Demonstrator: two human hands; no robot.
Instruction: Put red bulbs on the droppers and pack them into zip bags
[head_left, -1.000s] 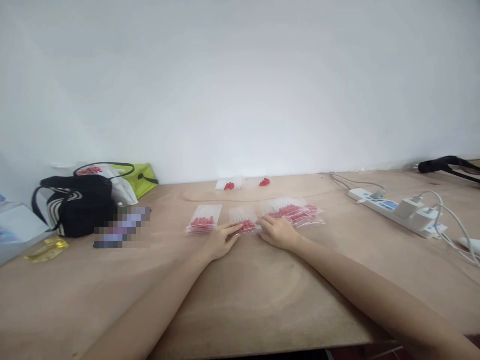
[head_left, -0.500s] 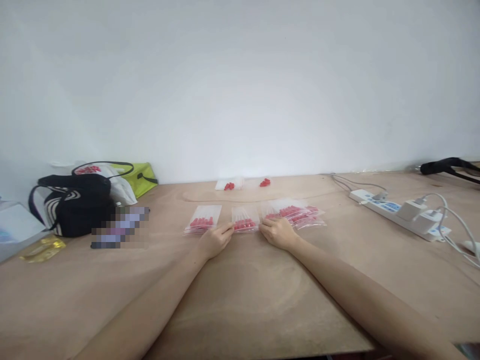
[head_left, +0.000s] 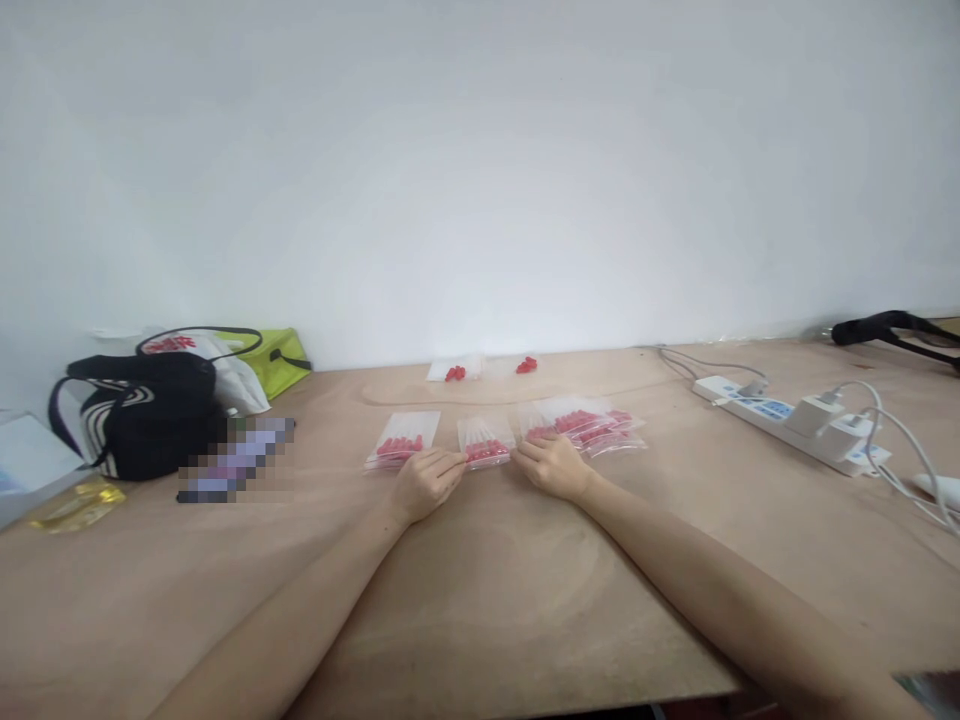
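Observation:
A small clear zip bag [head_left: 486, 436] with red-ended pieces in it lies flat on the table between my hands. The fingers of my left hand [head_left: 429, 484] are pressed together at the bag's lower left corner. At its lower right corner, my right hand [head_left: 553, 464] pinches the edge with fingers curled. Left of the middle bag is a stack of similar filled bags [head_left: 403, 440], close to my left hand. Behind and right of my right hand is an overlapping pile of filled bags [head_left: 592, 425].
Near the wall lie two small groups of red pieces [head_left: 455, 374], [head_left: 526, 366] on clear bags. At left are a black bag [head_left: 165, 420], a green bag [head_left: 281, 362] and a blurred flat object [head_left: 236, 460]. A power strip [head_left: 780, 420] with plugged chargers and cables stands right.
The whole view has shifted slightly. Both hands stay at the middle bag's lower corners, with little visible movement.

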